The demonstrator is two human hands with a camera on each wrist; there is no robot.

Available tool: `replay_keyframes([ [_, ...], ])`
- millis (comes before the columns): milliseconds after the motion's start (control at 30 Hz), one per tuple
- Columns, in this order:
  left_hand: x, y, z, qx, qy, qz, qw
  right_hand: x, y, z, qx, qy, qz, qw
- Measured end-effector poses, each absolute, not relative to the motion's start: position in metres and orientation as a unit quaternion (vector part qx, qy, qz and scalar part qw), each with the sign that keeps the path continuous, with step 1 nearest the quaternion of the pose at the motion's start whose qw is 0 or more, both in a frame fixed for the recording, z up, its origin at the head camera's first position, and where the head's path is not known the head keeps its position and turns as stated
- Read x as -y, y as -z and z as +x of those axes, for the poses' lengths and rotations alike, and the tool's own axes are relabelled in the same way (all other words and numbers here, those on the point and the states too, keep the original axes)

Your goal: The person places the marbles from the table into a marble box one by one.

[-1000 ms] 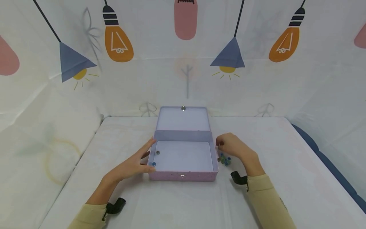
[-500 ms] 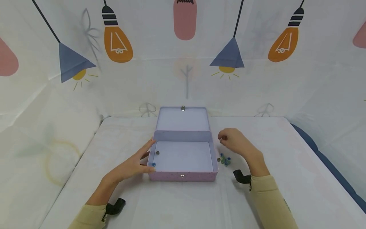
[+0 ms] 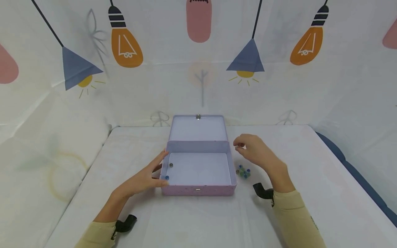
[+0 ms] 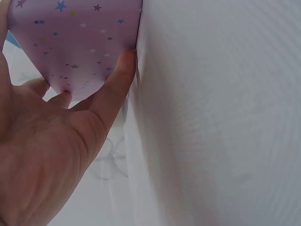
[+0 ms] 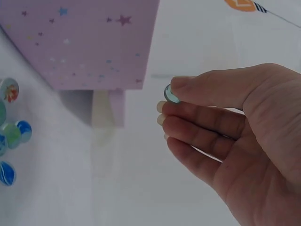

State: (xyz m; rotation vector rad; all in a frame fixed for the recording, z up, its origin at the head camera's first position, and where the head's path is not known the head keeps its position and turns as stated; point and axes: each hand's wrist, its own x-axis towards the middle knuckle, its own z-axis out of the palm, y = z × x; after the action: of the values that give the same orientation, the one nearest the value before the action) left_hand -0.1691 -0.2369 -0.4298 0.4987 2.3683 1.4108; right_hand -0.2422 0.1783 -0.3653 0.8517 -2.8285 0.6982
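A lilac hinged tin box (image 3: 198,190), printed with small stars, stands with its lid raised. My left hand (image 3: 141,180) holds its left end, thumb at the front corner and a finger over the rim; in the left wrist view, fingers (image 4: 115,84) touch the starry side. My right hand (image 5: 225,122) pinches a pale blue-green glass marble (image 5: 172,94) between thumb and fingertips, just right of the box. A dark marble (image 3: 171,165) and a blue marble (image 3: 166,177) lie inside the box at the left.
Several blue and green glass marbles (image 3: 244,173) are clustered on the white cloth-covered table (image 3: 198,220), right beside the box. The raised lid (image 3: 198,128) leans back behind it. A printed curtain (image 3: 173,86) hangs beyond the table's far edge.
My right hand has risen away from the loose marbles and then shifted slightly left toward the box. The left hand and the box stay in place.
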Motion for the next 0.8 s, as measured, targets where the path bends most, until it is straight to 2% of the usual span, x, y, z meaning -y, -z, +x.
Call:
replay_keyframes([
  [333, 0.237, 0.428, -0.168, -0.833, -0.496, 0.176, 0.171, -0.158, 0.366, -0.229, 0.924, -0.234, 0.297, 0.046],
  [800, 0.236, 0.43, -0.171, -0.83, -0.499, 0.178, 0.173, -0.136, 0.377, -0.228, 0.919, -0.198, 0.339, 0.036],
])
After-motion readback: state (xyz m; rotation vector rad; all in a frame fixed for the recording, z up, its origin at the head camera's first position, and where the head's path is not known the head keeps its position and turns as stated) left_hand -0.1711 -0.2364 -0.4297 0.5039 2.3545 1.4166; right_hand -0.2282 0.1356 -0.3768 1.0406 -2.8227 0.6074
